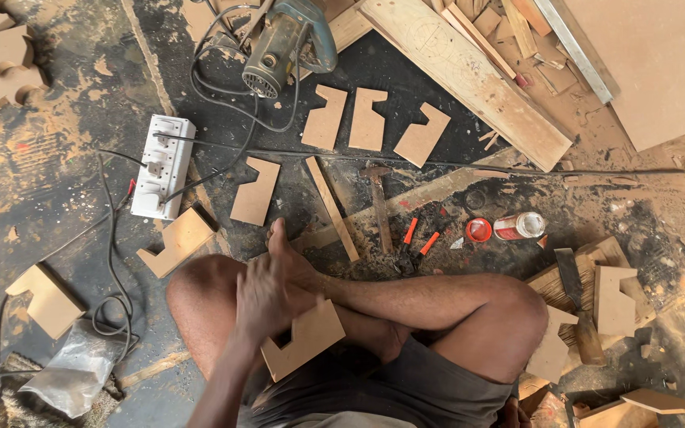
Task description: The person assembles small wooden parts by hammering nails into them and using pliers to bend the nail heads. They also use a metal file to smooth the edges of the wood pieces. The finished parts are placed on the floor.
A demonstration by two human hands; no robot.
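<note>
I sit cross-legged on a dusty floor. My left hand (267, 295) reaches in from the lower left and grips the top edge of a notched brown fibreboard piece (304, 337), held over my lap between my knees. The hand looks slightly blurred. My bare foot (281, 247) lies just above it. My right hand does not show in this view.
Several similar notched pieces (368, 120) lie on the floor ahead, and more are stacked at the right (614, 299). Nearby are a hammer (378, 208), red-handled pliers (419, 240), a red lid (479, 230), a small bottle (519, 226), a white power strip (162, 166), a power tool (285, 43), planks (469, 75) and cables.
</note>
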